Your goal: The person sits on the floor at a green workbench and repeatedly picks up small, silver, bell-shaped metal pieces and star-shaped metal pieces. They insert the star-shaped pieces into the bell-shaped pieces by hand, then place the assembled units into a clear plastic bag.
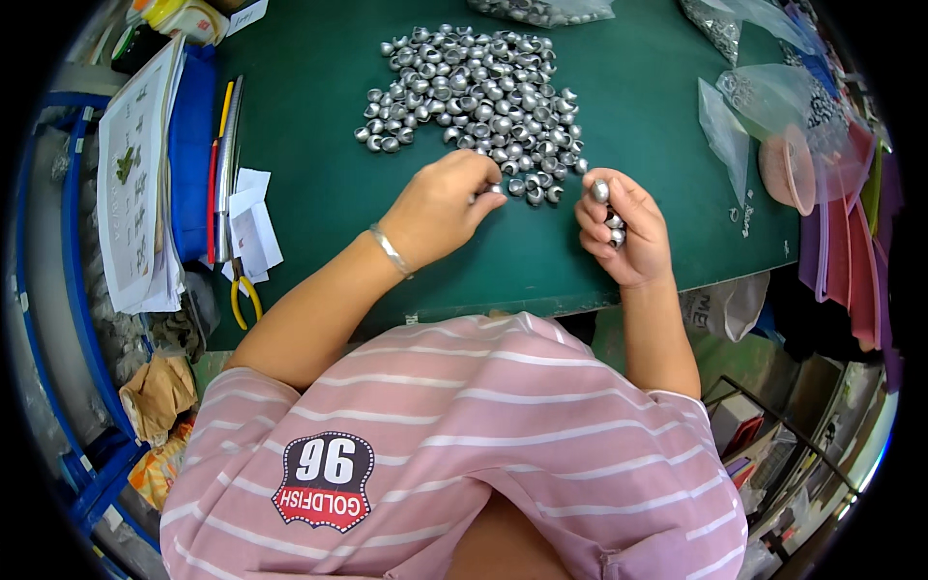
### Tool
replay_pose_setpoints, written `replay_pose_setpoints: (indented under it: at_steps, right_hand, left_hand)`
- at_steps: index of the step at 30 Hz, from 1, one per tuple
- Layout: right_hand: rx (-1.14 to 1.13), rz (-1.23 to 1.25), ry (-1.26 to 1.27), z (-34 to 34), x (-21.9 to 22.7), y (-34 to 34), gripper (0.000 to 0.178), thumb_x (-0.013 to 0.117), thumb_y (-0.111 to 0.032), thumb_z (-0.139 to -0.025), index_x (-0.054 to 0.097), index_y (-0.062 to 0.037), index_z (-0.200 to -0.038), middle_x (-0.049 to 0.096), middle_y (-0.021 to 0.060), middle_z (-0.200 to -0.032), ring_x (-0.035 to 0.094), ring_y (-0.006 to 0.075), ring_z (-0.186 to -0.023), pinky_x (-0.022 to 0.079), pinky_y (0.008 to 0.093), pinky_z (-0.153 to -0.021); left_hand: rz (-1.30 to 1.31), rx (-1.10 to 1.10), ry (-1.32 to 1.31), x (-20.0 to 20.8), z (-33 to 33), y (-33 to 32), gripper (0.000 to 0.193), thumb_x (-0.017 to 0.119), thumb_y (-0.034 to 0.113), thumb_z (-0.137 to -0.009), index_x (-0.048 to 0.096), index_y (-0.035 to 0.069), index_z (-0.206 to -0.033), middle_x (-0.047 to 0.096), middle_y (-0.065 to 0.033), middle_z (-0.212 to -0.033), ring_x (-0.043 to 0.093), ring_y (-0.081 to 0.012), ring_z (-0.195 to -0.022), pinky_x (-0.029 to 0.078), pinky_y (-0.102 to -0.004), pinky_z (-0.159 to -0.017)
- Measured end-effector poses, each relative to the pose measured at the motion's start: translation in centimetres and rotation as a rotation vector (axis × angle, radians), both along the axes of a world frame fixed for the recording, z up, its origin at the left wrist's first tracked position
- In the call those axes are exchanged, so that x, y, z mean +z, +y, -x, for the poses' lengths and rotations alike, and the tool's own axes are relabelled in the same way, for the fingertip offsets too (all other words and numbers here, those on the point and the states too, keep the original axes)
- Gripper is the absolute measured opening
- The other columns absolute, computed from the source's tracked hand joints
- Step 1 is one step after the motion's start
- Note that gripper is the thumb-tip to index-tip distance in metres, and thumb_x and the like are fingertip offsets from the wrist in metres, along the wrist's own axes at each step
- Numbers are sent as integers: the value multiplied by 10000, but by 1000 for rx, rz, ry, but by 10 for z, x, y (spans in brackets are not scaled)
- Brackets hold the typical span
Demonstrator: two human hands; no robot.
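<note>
A wide heap of small silver metal caps (483,92), rounded with open hollows, lies on the green table. At the heap's near edge is my left hand (447,198), its fingers curled and closed on one or more of these caps, mostly hidden by the fingertips. A silver bangle circles that wrist. To the right of the heap, my right hand (633,227) is turned palm up and closed around several caps (615,228). One cap (599,190) shows between its thumb and forefinger.
Clear plastic bags (725,135) and a pink cup (786,169) stand at the right. Another bag of metal pieces (543,10) lies at the far edge. On the left are yellow-handled pliers (244,295), a steel ruler (226,174), paper slips (253,227) and a paper stack (140,184).
</note>
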State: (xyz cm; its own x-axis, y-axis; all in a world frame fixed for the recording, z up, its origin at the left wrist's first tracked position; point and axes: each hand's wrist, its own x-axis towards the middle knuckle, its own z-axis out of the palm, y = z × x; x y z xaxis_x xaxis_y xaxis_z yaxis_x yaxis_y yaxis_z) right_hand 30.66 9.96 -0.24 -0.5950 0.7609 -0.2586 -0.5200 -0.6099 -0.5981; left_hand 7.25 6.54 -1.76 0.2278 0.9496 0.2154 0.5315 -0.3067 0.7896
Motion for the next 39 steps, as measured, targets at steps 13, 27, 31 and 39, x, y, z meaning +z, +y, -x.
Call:
replay_pose_setpoints:
  at_steps: [13,27,31,39]
  right_hand:
    - [-42,-259,-616,2,8,-1,103,655,-74,-796,604,8,-831,560,49,-675,517,135,-553,413,219,-457]
    - [24,-99,-217,5,3,-10,235,559,-177,-891,569,35,-992,507,21,-717,451,59,-552,308,171,-381]
    - [72,52,250,4,-4,-7,298,449,-205,-939,514,58,-1063,472,68,-748,425,91,-552,309,175,-372]
    - [-20,-112,-35,-2,-4,0,170,526,-141,-894,595,-3,-965,585,121,-828,531,148,-624,390,195,-417]
  left_hand:
    - [724,15,-842,31,17,-3,27,589,24,-802,602,7,-819,569,-70,-766,500,-115,-575,369,-190,-405]
    - [871,16,-628,26,-9,3,173,636,79,-819,612,-2,-970,570,-37,-832,486,-81,-607,394,-207,-460]
    - [976,-145,-1230,23,-5,-3,215,562,109,-884,598,-31,-1043,563,-69,-855,422,-56,-594,348,-173,-441]
    - [975,-248,-1517,21,4,-5,279,476,104,-889,546,-64,-1100,566,-135,-944,490,-94,-664,372,-176,-442]
